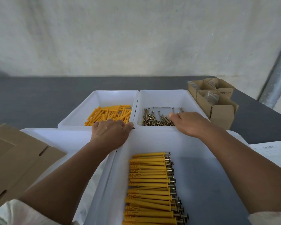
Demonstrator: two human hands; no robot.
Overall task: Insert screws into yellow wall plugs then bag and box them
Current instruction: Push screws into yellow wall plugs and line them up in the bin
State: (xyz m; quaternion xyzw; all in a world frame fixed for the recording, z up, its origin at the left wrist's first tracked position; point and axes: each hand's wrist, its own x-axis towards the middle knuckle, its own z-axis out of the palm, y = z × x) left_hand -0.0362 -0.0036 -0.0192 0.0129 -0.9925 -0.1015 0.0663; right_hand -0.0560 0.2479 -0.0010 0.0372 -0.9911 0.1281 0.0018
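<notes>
Left hand (109, 133) curls just short of ribbed yellow plugs (109, 113) in the smooth white far-left tub (94, 96). Right hand (190, 124) covers thin brassy screws (154, 119) in the far-right tub (165, 98). Whether either hand holds anything is hidden.

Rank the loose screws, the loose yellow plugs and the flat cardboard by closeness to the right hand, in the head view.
1. Loose screws: directly beneath the right hand.
2. Loose yellow plugs: off to its left, at the back.
3. Flat cardboard: far left, near side.
</notes>
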